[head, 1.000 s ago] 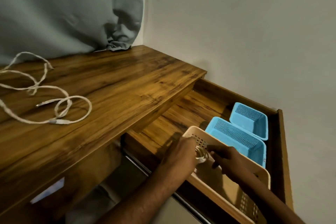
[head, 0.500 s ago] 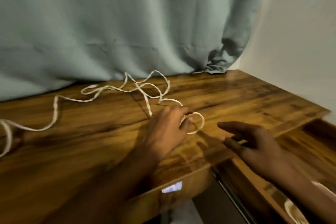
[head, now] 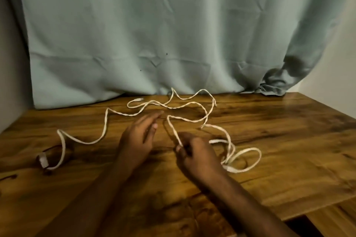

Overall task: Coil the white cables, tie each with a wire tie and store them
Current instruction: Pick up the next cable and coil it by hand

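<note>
The white cable point(head: 189, 104) sprawled in loose bends across the wooden counter point(head: 289, 140), from a plug end near the left edge, along the back edge under the grey-green curtain point(head: 154, 34), to a small loop toward the right. The right hand point(head: 198, 157) pinched one strand (lifted off the wood) at mid-counter. The left hand point(head: 139, 136) hovered just beside it, fingers straight, holding nothing.
</note>
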The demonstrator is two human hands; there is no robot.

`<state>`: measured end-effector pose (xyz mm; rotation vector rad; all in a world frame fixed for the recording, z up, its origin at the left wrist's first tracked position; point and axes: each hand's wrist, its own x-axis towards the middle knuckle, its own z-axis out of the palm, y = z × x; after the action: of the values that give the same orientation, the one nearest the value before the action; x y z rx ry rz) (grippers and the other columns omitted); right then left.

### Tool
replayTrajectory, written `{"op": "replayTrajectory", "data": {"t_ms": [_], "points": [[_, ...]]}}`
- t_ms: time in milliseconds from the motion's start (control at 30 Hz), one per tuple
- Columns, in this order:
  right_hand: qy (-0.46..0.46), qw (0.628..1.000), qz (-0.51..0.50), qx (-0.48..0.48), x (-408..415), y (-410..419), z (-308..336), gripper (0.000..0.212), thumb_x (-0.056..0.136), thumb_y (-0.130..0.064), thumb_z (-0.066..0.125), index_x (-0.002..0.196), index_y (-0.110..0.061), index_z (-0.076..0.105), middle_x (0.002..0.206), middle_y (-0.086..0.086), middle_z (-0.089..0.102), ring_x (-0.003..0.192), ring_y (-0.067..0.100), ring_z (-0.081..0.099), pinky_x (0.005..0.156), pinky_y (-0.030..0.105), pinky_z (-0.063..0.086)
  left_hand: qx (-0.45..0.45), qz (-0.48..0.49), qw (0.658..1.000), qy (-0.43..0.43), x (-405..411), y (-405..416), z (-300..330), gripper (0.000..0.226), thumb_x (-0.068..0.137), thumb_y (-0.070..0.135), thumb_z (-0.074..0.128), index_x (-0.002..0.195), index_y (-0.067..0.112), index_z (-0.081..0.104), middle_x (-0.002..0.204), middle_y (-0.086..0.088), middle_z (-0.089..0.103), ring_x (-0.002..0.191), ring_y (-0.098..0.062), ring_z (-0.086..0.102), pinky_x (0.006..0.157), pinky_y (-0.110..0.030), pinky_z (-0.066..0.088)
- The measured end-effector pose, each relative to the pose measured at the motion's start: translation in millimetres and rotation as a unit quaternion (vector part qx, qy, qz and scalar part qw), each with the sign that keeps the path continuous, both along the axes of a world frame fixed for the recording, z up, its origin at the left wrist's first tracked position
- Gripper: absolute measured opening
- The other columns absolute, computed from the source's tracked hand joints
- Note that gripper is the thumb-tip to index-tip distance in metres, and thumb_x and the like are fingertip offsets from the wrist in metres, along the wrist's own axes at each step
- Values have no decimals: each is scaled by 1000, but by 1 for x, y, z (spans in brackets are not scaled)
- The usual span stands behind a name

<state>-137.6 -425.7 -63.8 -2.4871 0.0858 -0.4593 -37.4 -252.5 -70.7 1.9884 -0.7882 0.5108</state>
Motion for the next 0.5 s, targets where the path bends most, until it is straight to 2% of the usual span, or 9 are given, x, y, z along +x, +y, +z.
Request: {"op": "replayTrajectory", "data": {"t_ms": [33, 100, 167, 200, 300, 367, 433, 500], "points": [[-14, 999, 22, -20, -1, 5, -4, 25, 89, -22, 58, 112, -30, 65, 90, -6, 72, 85, 15, 67, 74, 31, 53, 46, -25, 998, -27, 2, -2, -2, 45, 96, 17, 47, 137, 31, 57, 142, 12, 56, 130, -7, 52, 107, -28, 41], [-43, 995, 57, -66, -6, 8, -9, 35, 89, -15, 60, 116, -33, 71, 98, -9, 70, 96, 11, 63, 83, 26, 49, 134, -67, 988, -47, 6, -5, -10, 55, 87, 8, 43, 133, 30, 61, 149, 10, 51, 139, -12, 43, 113, -36, 36], [-57, 993, 60, -81, -10, 4, -10, 37, 90, -16, 62, 122, -33, 72, 104, -12, 69, 101, 7, 60, 86, 18, 43, 182, -92, 978, -31, 10, -7, -21, 46, 86, 15, 44, 125, 24, 68, 141, 5, 59, 136, -15, 48, 112, -44, 39], [-64, 993, 55, -80, -14, 1, -11, 33, 92, -20, 62, 121, -33, 73, 102, -14, 69, 99, 5, 60, 84, 17, 43, 194, -103, 976, -16, 11, -7, -25, 41, 89, 18, 48, 123, 21, 69, 136, 2, 63, 133, -15, 51, 113, -41, 40], [-137, 987, 45, -77, -31, -8, -6, 21, 98, -32, 61, 113, -30, 76, 100, -15, 69, 95, 4, 62, 80, 28, 51, 208, -114, 971, 24, 14, -5, -28, 40, 92, 18, 53, 130, 21, 65, 139, 4, 61, 138, -11, 46, 119, -26, 28], [-214, 970, 26, -112, -36, -23, 0, 18, 98, -26, 64, 111, -25, 77, 104, -11, 70, 98, 9, 64, 83, 36, 52, 209, -103, 972, 26, 14, -4, -27, 41, 93, 20, 55, 133, 25, 62, 142, 8, 58, 139, -7, 43, 119, -26, 27], [-254, 958, -12, -131, -35, -48, 3, 20, 95, -16, 67, 113, -20, 76, 108, -7, 69, 101, 15, 64, 84, 44, 51, 209, -96, 973, 32, 13, -5, -23, 38, 92, 23, 60, 130, 29, 64, 138, 12, 60, 135, -5, 47, 116, -26, 32], [-271, 956, -67, -86, -34, -74, 3, 21, 97, -15, 65, 115, -20, 75, 111, -7, 68, 105, 16, 63, 87, 48, 51, 198, -97, 975, 36, 11, -5, -17, 32, 90, 39, 57, 119, 34, 69, 124, 17, 68, 120, -5, 59, 106, -32, 45]]}}
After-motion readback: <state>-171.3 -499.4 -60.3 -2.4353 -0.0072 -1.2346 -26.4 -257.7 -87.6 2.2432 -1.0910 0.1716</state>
